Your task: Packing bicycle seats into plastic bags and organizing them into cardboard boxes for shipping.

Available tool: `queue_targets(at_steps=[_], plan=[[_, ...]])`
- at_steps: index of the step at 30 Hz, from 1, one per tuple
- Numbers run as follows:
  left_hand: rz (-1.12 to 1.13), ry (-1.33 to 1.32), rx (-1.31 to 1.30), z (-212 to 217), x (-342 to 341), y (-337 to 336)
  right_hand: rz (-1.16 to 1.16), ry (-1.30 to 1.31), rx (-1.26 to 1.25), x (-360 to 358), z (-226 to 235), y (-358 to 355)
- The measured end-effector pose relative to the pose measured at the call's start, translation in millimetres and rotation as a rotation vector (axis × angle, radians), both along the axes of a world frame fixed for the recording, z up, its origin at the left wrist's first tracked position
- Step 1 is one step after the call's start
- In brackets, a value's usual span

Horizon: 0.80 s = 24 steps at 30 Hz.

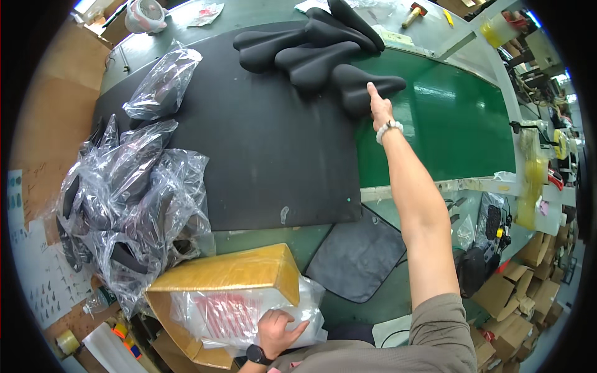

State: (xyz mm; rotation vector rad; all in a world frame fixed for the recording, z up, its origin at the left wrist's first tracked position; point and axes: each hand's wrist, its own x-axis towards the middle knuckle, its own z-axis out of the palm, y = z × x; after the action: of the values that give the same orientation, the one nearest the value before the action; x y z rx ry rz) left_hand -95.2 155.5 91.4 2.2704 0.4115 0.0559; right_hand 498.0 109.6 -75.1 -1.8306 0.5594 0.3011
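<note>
My right hand (380,109) reaches far out and grips a black bicycle saddle (356,87) by its near side. The thumb lies on top of the saddle, while the other fingers are mostly hidden. Several more black saddles (311,65) lie beside it at the far end of the black mat (273,149). Low in the picture, my left hand (278,334) rests over a stack of clear plastic bags (230,314) with red print. Its fingers bend loosely, with the thumb apart from them and nothing seen between. The bags sit in an open cardboard box (230,271).
Saddles wrapped in clear plastic (137,193) are heaped on the left. Right of the mat runs a green work surface (448,118), bordered by a metal frame (505,93). A dark square cloth (356,253) lies near me. A hammer (413,15) sits at the far right.
</note>
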Motion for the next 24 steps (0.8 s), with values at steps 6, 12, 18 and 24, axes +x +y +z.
queue_targets(at_steps=[6,12,18,24], plan=[[0.011,0.343,0.04,-37.4,-12.9,-20.3,-0.028,0.076,0.364,8.0,-11.9,-33.0],[0.06,0.325,-0.054,-25.2,-14.7,-13.0,-0.141,-0.114,0.421,-230.6,71.2,-95.2],[0.25,0.316,-0.136,-5.5,-5.8,-29.9,-0.656,0.226,0.717,-458.7,38.3,-153.7],[0.097,0.4,0.029,-30.3,-28.2,-31.6,0.253,0.131,0.283,-512.6,77.1,-203.4]])
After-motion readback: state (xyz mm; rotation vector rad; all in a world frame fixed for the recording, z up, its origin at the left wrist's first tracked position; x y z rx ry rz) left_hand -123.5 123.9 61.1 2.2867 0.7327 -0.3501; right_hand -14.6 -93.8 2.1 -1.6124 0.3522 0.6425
